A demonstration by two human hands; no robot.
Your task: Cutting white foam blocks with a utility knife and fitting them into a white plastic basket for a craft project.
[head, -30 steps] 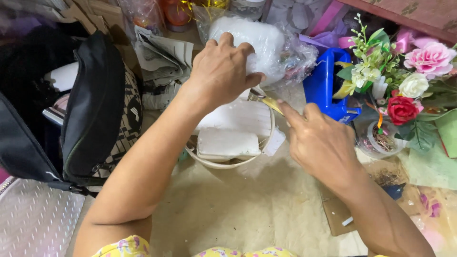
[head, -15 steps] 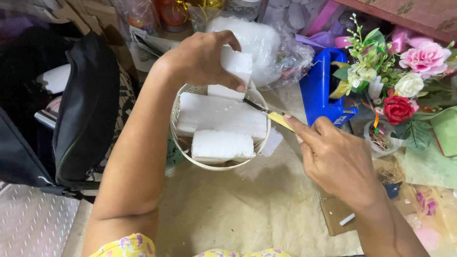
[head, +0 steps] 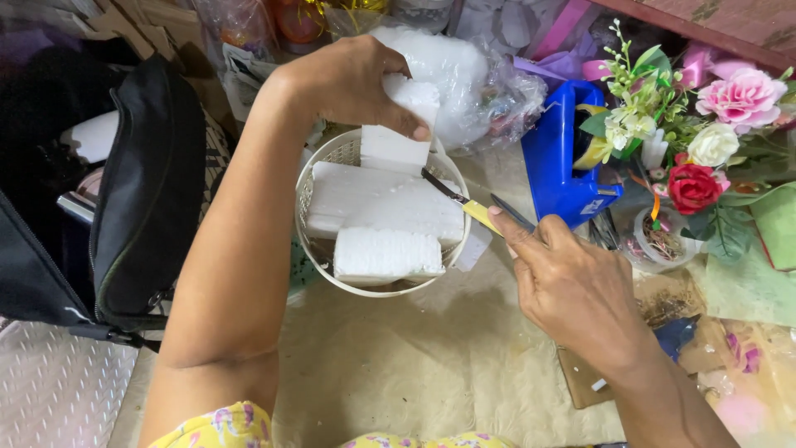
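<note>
Above round woven basket (head: 308, 192): left hand (head: 352, 79) grips white foam block (head: 400, 133); right hand (head: 572, 286) clasps yellow-handled knife (head: 464, 205).

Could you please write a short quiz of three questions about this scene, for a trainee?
1. True or false: the left hand holds a white foam block.
2. What does the right hand hold? A) utility knife B) scissors C) pen
3. Where do the other foam pieces lie?

Key: 1 true. 2 A, a utility knife with a yellow body. 3 In the round white basket.
</note>
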